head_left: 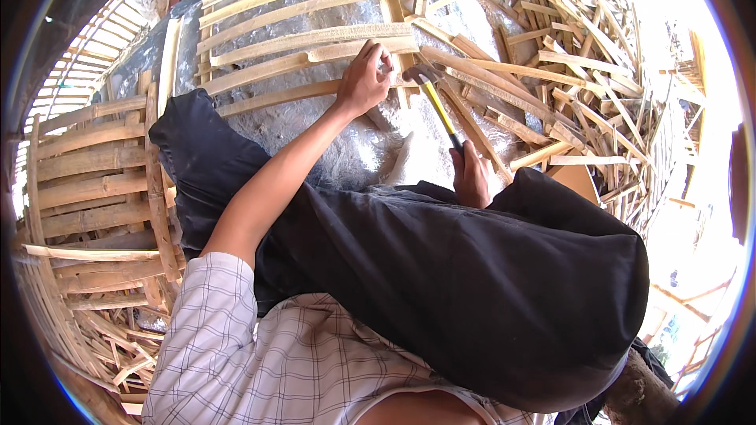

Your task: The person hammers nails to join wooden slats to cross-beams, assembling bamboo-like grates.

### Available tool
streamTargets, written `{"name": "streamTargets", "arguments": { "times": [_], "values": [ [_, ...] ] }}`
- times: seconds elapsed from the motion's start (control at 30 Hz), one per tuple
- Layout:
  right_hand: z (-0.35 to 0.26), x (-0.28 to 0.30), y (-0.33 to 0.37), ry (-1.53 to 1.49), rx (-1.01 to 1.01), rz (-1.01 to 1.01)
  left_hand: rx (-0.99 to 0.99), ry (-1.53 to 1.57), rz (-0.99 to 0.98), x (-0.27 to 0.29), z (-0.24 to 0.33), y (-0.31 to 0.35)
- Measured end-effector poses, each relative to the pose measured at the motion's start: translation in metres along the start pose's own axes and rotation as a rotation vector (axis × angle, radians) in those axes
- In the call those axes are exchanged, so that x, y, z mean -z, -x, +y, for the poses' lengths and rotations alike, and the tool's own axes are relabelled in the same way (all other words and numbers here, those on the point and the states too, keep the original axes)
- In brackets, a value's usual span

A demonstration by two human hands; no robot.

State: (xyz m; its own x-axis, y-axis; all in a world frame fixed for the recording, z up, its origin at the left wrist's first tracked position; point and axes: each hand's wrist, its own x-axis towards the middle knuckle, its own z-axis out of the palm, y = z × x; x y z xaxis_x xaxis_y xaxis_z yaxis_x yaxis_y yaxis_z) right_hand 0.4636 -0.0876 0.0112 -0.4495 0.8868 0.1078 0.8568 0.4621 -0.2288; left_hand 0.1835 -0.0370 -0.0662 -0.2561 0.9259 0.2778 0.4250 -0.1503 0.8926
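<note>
My right hand point(471, 175) is wrapped round the dark grip of a hammer point(438, 107) with a yellow-and-black handle. The hammer's head is beside the right end of a short bamboo slat point(346, 52), close to my left hand. Fingers curled together, my left hand point(367, 79) rests by that slat's lower edge; whatever it pinches is too small or hidden to make out. The slat belongs to a ladder-like bamboo panel point(299, 6), where several slats lie across upright strips.
Loose bamboo strips point(567, 71) are heaped at the far right. Finished-looking slatted panels point(94, 185) are stacked at the left, with more offcuts point(118, 346) below them. My legs in black cloth point(441, 267) cross the near middle. Under the panel lies a pale, dusty sheet point(315, 142).
</note>
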Motion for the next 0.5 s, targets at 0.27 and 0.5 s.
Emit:
{"name": "streamTargets", "arguments": {
  "times": [0.27,0.5],
  "values": [
    [-0.022,0.009,-0.012,-0.004,0.082,0.273,-0.021,-0.039,0.025,0.011,-0.009,0.004],
    [-0.037,0.025,-0.018,-0.181,0.011,0.072,0.036,-0.062,0.029,0.014,-0.016,0.007]
  ]
}}
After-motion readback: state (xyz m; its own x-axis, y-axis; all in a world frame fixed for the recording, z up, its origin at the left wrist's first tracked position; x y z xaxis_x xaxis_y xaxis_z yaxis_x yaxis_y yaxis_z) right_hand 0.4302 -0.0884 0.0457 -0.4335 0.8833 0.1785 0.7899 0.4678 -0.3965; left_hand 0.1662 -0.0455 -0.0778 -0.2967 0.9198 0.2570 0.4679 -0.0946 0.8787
